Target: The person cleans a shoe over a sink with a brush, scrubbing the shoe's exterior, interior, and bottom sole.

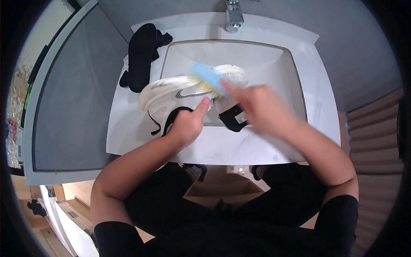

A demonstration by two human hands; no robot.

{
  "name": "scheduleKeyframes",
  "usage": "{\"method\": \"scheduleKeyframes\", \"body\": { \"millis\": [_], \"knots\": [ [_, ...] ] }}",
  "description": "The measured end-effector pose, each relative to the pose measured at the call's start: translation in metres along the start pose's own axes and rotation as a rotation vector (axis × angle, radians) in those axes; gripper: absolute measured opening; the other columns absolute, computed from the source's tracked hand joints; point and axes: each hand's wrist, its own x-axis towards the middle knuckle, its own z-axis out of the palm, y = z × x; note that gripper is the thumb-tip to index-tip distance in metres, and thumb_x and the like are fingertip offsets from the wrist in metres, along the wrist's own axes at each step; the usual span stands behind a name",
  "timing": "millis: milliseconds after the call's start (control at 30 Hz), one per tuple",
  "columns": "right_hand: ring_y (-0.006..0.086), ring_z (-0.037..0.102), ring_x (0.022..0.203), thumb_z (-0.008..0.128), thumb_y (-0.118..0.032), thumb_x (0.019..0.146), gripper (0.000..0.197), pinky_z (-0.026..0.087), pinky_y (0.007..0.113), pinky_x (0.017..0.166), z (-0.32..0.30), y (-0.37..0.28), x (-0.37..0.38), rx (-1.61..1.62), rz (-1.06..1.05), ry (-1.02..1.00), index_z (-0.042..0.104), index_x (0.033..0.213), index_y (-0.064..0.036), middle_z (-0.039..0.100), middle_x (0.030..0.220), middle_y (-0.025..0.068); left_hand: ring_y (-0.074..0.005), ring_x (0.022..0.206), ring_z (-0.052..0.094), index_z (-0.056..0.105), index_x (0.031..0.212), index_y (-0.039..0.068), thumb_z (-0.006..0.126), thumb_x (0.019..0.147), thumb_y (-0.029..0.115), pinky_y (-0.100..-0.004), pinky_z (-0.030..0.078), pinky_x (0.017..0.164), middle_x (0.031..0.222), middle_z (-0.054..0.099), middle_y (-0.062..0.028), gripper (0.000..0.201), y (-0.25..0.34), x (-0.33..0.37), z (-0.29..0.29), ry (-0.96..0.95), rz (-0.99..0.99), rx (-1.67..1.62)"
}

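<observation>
A white sneaker with a black lining lies on its side across the sink's front left edge. My left hand is closed on its opening, with the thumb on the upper. The shoe's black tongue, with a white label, sticks out near my right hand. My right hand, blurred by motion, grips a light blue scrub brush. Its yellow bristles are against the shoe's side, next to the sole. My left hand partly hides the shoe's opening.
The sink basin is set in a white marbled counter, with a chrome faucet behind it. Black insoles lie on the counter's left side. A grey framed panel stands at the left, and a pleated brown curtain hangs at the right.
</observation>
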Motion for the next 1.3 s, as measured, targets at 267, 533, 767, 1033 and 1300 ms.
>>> {"method": "scheduleKeyframes", "body": {
  "millis": [267, 533, 767, 1033, 1300],
  "knots": [
    [0.0406, 0.068, 0.073, 0.062, 0.001, 0.081, 0.065, 0.056, 0.050, 0.072, -0.003, -0.003, -0.004, 0.007, 0.110, -0.037, 0.057, 0.143, -0.0137, 0.068, 0.079, 0.0224, -0.0209, 0.133, 0.049, 0.042, 0.143, -0.007, 0.057, 0.105, 0.016, -0.0382, 0.035, 0.120, 0.144, 0.050, -0.0153, 0.047, -0.006, 0.013, -0.005, 0.146, -0.217, 0.105],
    [0.0399, 0.069, 0.071, 0.060, 0.000, 0.085, 0.059, 0.056, 0.049, 0.069, 0.002, 0.009, 0.001, -0.007, 0.130, 0.025, 0.058, 0.142, -0.0101, 0.070, 0.079, 0.0219, -0.0294, 0.106, 0.065, 0.064, 0.115, -0.017, 0.046, 0.101, 0.062, -0.0380, 0.048, 0.093, 0.112, 0.068, -0.0297, 0.083, -0.015, 0.015, -0.007, 0.154, -0.104, 0.379],
    [0.0437, 0.066, 0.071, 0.061, -0.004, 0.090, 0.055, 0.053, 0.050, 0.070, -0.004, -0.005, -0.016, 0.162, 0.045, 0.035, 0.057, 0.144, -0.0154, 0.067, 0.079, 0.0246, -0.0312, 0.104, 0.065, 0.064, 0.123, -0.009, 0.042, 0.104, 0.058, -0.0378, 0.046, 0.096, 0.112, 0.071, -0.0245, 0.073, 0.071, -0.013, 0.045, 0.070, -0.415, 0.772],
    [0.0324, 0.056, 0.062, 0.058, -0.003, 0.098, 0.047, 0.051, 0.039, 0.067, -0.003, 0.070, -0.018, 0.135, 0.198, 0.091, 0.059, 0.143, -0.0168, 0.060, 0.076, 0.0250, -0.0229, 0.127, 0.054, 0.051, 0.131, -0.013, 0.063, 0.101, 0.031, -0.0382, 0.038, 0.113, 0.135, 0.058, -0.0166, 0.055, 0.037, 0.017, 0.032, -0.056, -0.214, -0.119],
    [0.0282, 0.052, 0.060, 0.058, -0.002, 0.096, 0.046, 0.049, 0.034, 0.065, -0.007, 0.045, -0.004, 0.194, 0.142, -0.010, 0.062, 0.140, -0.0170, 0.058, 0.074, 0.0224, -0.0283, 0.134, 0.049, 0.045, 0.141, -0.001, 0.046, 0.107, 0.034, -0.0510, 0.036, 0.114, 0.140, 0.053, -0.0173, 0.049, 0.030, 0.034, 0.020, -0.041, -0.366, -0.410]
  ]
}}
